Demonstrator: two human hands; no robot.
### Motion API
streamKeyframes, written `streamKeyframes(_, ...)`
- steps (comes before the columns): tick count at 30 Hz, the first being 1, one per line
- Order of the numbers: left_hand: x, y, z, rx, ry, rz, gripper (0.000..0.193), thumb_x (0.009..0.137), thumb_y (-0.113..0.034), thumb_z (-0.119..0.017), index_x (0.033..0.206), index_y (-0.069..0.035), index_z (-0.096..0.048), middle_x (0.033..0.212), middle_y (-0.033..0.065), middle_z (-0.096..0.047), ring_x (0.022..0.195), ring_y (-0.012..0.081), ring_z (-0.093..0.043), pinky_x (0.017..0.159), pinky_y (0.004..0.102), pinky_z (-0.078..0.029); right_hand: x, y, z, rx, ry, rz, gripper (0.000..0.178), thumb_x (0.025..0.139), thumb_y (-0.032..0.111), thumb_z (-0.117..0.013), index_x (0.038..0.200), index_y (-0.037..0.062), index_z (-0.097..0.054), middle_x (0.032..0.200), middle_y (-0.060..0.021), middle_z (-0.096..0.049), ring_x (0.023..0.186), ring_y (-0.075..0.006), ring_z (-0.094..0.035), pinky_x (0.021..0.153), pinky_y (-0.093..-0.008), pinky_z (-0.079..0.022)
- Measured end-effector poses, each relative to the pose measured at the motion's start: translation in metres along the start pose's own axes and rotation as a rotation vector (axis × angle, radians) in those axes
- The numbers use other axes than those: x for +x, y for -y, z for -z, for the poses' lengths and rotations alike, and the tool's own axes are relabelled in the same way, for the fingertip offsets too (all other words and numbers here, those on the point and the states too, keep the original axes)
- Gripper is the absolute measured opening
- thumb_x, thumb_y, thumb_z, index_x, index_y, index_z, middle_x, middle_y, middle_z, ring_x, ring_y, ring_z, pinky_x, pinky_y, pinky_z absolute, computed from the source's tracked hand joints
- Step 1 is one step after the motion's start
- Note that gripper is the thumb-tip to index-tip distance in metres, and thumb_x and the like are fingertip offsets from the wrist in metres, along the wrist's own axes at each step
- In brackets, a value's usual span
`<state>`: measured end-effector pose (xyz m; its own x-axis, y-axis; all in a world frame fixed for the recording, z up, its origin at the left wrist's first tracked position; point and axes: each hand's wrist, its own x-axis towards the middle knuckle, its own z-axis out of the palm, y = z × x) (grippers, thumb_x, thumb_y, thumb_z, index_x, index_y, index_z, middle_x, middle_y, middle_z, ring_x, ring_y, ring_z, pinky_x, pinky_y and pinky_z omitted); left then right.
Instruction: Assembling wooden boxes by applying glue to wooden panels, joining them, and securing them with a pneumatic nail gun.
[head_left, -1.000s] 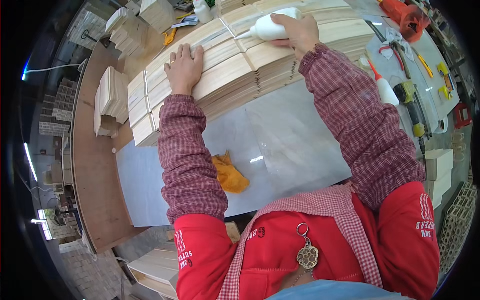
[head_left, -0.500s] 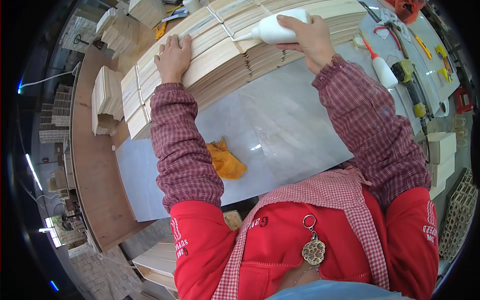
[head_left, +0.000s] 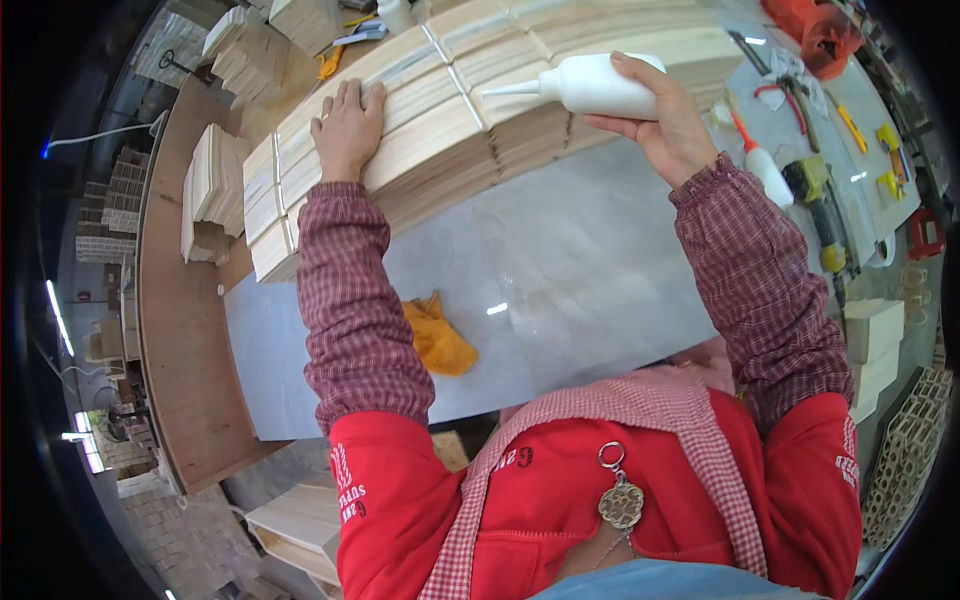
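Observation:
Rows of thin pale wooden boards stand packed side by side on the grey tabletop, with white lines of glue along their grooves. My left hand lies flat on top of the boards, fingers stretched forward. In my right hand is a white squeeze bottle, tipped on its side. Its long thin nozzle points left, just above the boards near a groove with a white line.
An orange cloth lies on the grey tabletop. At the right are a red-tipped white bottle, a green power drill, pliers and a yellow cutter. More boards are stacked at the left.
My right hand has moved right and slightly nearer with the squeeze bottle, its nozzle drawing back from the groove. My left hand stays on the boards.

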<state>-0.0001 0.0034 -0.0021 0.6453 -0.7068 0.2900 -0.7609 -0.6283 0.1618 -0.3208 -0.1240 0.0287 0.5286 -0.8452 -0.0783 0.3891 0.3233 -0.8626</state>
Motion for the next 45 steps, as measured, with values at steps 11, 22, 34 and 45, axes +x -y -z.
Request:
streamKeyframes(11, -0.009, 0.000, 0.003, 0.070, -0.002, 0.005, 0.061, 0.094, -0.052, -0.030, 0.136, -0.010, -0.043, 0.144, 0.0069, -0.041, 0.134, 0.0324, -0.033, 0.108, 0.0519, -0.023, 0.160, 0.022, -0.008, -0.056, -0.162, 0.102, 0.055, 0.077, 0.013, -0.071, 0.116, -0.0160, -0.044, 0.105, -0.0278, -0.054, 0.088, -0.0365, -0.063, 0.064, -0.0348, -0.062)
streamKeyframes(22, -0.005, 0.005, 0.000, 0.093, -0.009, -0.007, 0.062, 0.094, -0.053, -0.030, 0.136, -0.009, -0.043, 0.144, 0.0068, -0.041, 0.134, 0.0332, -0.034, 0.108, 0.0512, -0.023, 0.172, 0.016, -0.051, -0.221, -0.244, 0.112, 0.053, 0.076, 0.012, -0.071, 0.111, -0.0184, -0.047, 0.101, -0.0293, -0.057, 0.077, -0.0373, -0.066, 0.055, -0.0321, -0.062)
streamKeyframes(34, -0.002, 0.005, 0.004, 0.059, 0.008, -0.007, 0.066, 0.094, -0.056, -0.027, 0.137, -0.009, -0.043, 0.144, 0.0063, -0.040, 0.135, 0.0324, -0.032, 0.108, 0.0523, -0.022, 0.171, 0.003, -0.024, -0.262, -0.217, 0.025, 0.070, 0.075, 0.019, -0.071, 0.132, -0.0043, -0.038, 0.120, -0.0308, -0.051, 0.102, -0.0373, -0.057, 0.088, -0.0529, -0.049)
streamKeyframes(45, 0.004, 0.005, 0.003, 0.044, 0.030, -0.022, 0.067, 0.093, -0.057, -0.024, 0.138, -0.010, -0.042, 0.145, 0.0060, -0.039, 0.135, 0.0326, -0.031, 0.108, 0.0534, -0.022, 0.127, 0.001, 0.014, -0.172, -0.166, 0.118, 0.054, 0.073, 0.013, -0.071, 0.113, -0.0116, -0.046, 0.106, -0.0262, -0.055, 0.081, -0.0345, -0.062, 0.056, -0.0374, -0.058)
